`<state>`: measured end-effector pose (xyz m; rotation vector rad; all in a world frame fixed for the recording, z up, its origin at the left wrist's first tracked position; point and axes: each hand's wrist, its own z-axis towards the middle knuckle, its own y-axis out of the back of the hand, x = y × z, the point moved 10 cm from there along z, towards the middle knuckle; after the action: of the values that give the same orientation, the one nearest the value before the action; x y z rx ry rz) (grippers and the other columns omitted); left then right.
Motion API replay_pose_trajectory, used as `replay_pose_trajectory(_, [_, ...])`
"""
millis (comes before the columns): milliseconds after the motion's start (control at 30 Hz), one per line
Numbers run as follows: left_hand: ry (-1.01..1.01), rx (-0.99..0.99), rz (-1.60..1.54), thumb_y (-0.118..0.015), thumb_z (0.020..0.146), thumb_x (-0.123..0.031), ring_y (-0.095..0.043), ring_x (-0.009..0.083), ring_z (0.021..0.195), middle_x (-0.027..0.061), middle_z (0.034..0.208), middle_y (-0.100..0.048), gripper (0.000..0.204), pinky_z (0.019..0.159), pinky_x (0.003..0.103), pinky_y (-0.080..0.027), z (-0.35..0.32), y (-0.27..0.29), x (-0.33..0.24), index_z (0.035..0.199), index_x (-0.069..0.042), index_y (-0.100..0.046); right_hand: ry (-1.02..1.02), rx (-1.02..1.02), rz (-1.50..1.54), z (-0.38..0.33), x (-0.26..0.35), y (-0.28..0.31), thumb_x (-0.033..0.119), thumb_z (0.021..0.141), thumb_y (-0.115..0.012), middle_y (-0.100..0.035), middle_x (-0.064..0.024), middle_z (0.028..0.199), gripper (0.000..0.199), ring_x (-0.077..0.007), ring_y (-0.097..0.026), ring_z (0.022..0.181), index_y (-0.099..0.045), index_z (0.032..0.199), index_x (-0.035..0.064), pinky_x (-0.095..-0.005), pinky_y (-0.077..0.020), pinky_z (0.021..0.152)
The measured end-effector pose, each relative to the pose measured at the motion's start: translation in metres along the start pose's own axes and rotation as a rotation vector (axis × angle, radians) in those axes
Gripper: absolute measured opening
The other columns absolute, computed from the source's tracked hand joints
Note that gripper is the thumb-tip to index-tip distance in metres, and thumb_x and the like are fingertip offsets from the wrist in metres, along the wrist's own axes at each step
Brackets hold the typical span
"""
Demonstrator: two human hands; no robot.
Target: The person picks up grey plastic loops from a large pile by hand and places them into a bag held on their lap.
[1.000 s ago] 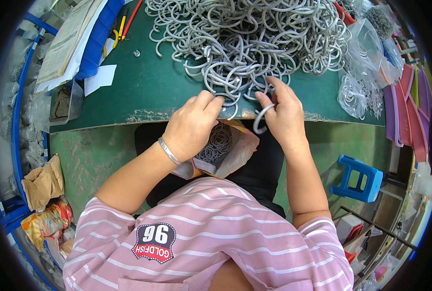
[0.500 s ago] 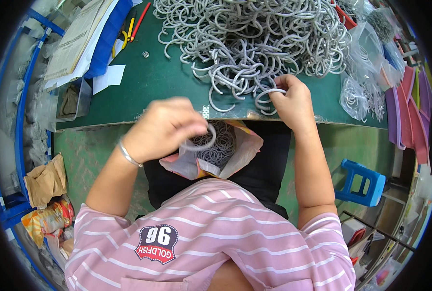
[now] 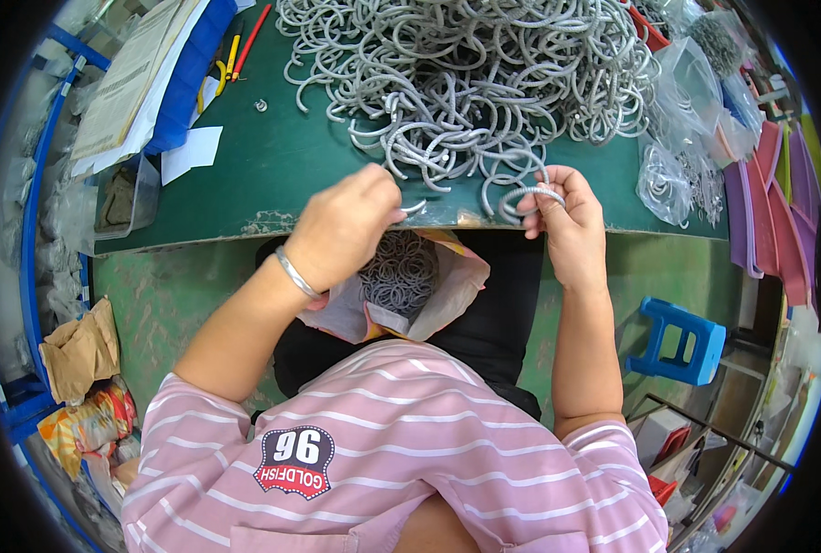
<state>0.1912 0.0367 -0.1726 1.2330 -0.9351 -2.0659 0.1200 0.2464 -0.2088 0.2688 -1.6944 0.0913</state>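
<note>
right hand [image 3: 567, 226] pinches a grey ring [image 3: 530, 198] at the bench [image 3: 272, 161] near edge, ring plane tilted, long axis left-right. left hand [image 3: 346, 226] pinches a grey curved piece [image 3: 413, 206] there. pile of grey hooks [image 3: 475, 74] fills the far side; bare green surface lies left.

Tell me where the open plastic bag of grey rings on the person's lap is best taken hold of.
Grip the plastic bag by its right rim, coming from above and the right. The mouth gapes upward, with the grey rings heaped in the middle, so a pinch on the loose rim probably keeps it from spilling. The left hand covers the left side, making that edge hard to reach.
</note>
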Motion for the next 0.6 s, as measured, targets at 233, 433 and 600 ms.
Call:
replay_pose_trajectory(233, [0.087, -0.165, -0.288, -0.064, 0.086, -0.006, -0.054, 0.0306, 0.064, 0.012, 0.074, -0.055, 0.013, 0.059, 0.035, -0.045, 0.028, 0.041, 0.002, 0.087, -0.001, -0.052, 0.251, 0.034, -0.264, 0.003, 0.008, -0.004, 0.004, 0.088, -0.06, -0.052, -0.0023, 0.076, 0.015, -0.0082, -0.051, 0.068, -0.054, 0.101, 0.0035, -0.0225, -0.0436, 0.06])
replay_pose_trajectory(433, [0.18, -0.231, -0.136, -0.063, 0.089, -0.013, -0.054, 0.0322, 0.067, 0.0136, 0.077, -0.056, 0.016, 0.061, 0.036, -0.045, 0.032, 0.039, 0.028, 0.086, 0.0, -0.054, 0.492, 0.168, -0.951, 0.019, 0.043, -0.044, 0.007, 0.072, -0.072, -0.06, -0.0119, 0.084, 0.023, -0.0342, -0.056, 0.085, -0.069, 0.095, 0.0052, -0.0421, -0.046, 0.078])
replay_pose_trajectory(600, [0.205, -0.141, -0.186, -0.068, 0.085, -0.015, -0.052, 0.0273, 0.06, 0.012, 0.07, -0.054, 0.018, 0.056, 0.035, -0.043, 0.024, 0.033, 0.039, 0.079, 0.0, -0.061, 0.699, 0.208, -0.79, 0.018, 0.063, -0.046, 0.002, 0.072, -0.071, -0.06, -0.011, 0.081, 0.015, -0.0321, -0.057, 0.083, -0.068, 0.086, 0.0028, -0.0389, -0.0462, 0.077])
